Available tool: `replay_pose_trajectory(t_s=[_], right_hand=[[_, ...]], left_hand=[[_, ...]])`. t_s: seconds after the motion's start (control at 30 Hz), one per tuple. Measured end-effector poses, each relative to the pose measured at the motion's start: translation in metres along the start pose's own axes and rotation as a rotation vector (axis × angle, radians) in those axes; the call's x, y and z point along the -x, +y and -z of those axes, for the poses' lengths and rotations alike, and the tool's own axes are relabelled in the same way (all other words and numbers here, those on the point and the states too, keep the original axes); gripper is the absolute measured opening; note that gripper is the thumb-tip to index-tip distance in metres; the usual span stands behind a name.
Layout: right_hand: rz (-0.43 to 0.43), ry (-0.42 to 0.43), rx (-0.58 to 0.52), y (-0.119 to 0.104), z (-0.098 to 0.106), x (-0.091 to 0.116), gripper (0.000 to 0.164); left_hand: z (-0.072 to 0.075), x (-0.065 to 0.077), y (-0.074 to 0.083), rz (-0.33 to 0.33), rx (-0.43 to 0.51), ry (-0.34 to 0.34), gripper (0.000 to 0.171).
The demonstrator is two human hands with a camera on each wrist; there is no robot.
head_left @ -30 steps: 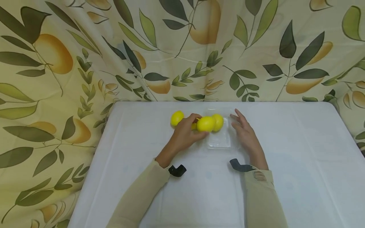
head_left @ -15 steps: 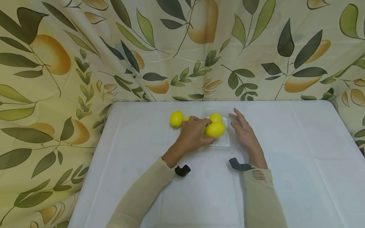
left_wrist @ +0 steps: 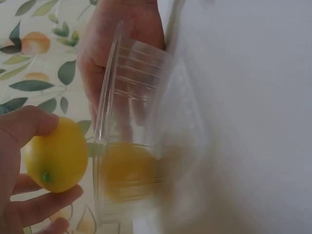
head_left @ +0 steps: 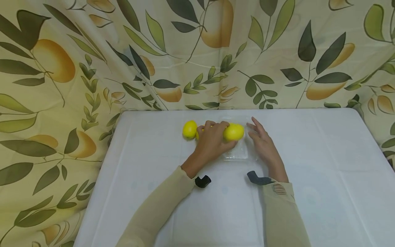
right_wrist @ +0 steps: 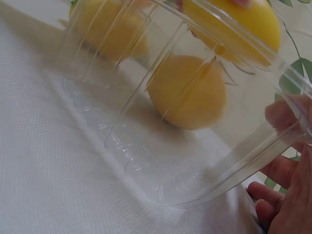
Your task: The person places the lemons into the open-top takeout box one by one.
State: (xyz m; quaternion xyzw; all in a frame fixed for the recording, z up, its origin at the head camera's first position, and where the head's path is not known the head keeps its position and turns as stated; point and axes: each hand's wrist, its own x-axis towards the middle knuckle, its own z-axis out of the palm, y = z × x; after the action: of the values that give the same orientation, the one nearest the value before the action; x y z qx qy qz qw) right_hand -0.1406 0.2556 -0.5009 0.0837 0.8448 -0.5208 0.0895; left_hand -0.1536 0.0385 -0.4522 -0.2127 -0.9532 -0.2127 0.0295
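Currently, held lemon [head_left: 233, 132]: at the fingertips of your left hand [head_left: 213, 141], just right of centre in the head view, above the clear tray [head_left: 235, 155].
Left fingers: curled round that lemon in a grip; at the left of the left wrist view, your thumb [left_wrist: 34, 124] presses its upper side and your other fingers [left_wrist: 46, 204] lie beneath, its green tip [left_wrist: 46, 176] toward the lower left.
Lemon and rim: in the right wrist view, the held lemon overlaps the rim at the upper right; you cannot tell whether they touch.
Lemon in the tray [right_wrist: 187, 92]: near the middle of the right wrist view, seen through the clear wall; in the head view, your held lemon and left hand mostly hide it.
Right hand [head_left: 263, 144]: fingers extended and relaxed, gripping nothing, just beside the tray's right edge in the head view; contact with the wall cannot be told.
Outside lemons: one [head_left: 189, 129] lies left of your left hand; a second [head_left: 198, 134], beside it, is partly covered by your fingers.
Surroundings: white tablecloth [head_left: 197, 219] below your beige sleeves [head_left: 160, 206], leaf-patterned curtain [head_left: 251, 37] across the top of the head view.
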Motion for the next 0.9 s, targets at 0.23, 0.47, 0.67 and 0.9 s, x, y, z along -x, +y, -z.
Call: replay_pose_trajectory(t_s=[0.23,0.47,0.67,0.9], right_hand=[[0.007,-0.011,-0.004,0.0,0.001,0.0,0.061],[0.032,-0.018,0.01,0.002,0.003,0.0,0.061],[0.016,-0.009,0.031,0.003,0.004,0.0,0.061],[0.003,-0.01,0.035,0.003,0.002,-0.001,0.062]], left_hand=[[-0.003,-0.021,0.009,0.022,-0.067,-0.003,0.057],[-0.011,-0.03,0.014,0.03,-0.134,-0.044,0.061],[-0.015,-0.034,0.015,0.028,-0.128,-0.053,0.062],[-0.017,-0.035,0.016,0.047,-0.106,-0.101,0.065]])
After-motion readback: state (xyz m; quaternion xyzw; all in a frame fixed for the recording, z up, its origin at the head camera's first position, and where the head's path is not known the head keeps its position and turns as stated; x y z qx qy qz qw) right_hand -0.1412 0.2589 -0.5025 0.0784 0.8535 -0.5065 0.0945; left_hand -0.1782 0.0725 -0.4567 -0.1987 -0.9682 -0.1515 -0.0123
